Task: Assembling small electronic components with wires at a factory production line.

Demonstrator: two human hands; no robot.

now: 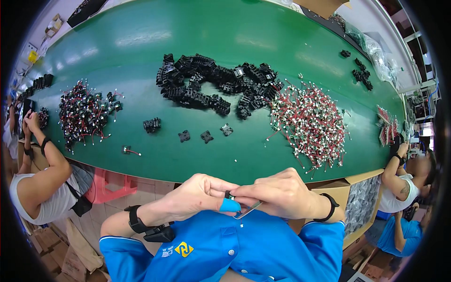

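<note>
On the green table point(202, 164), a long loop of black plastic parts point(197, 99) is sprawling across the middle, nearer the far edge than the hands. To its right, a broad heap of red-and-white leads point(312, 124) is spreading almost to the near edge; to its left, a pile of dark boards with red wires point(82, 115) is filling the left end. A small black cluster point(151, 125) and three loose black parts point(206, 137) are lying between these and the near edge, with a single wired board point(127, 150) sitting closer to that edge. People are working at the left point(47, 183) and right point(404, 181) ends. Below the near edge, a pink stool point(112, 185) is standing to the left and an open carton of clear plastic packaging point(361, 202) to the right.

A strip of green surface is running along the middle of the near edge, and the person's hands are working just in front of it, over the blue shirt point(211, 249). The left hand point(199, 193), one digit wearing a blue cover point(230, 205), is pinching a small dark piece point(229, 195); the right hand point(284, 190) is pinching it from the other side. Fingers are hiding most of the piece, so its long axis cannot be told. A thin pale strip point(249, 210) beneath it is slanting up toward the right hand.
</note>
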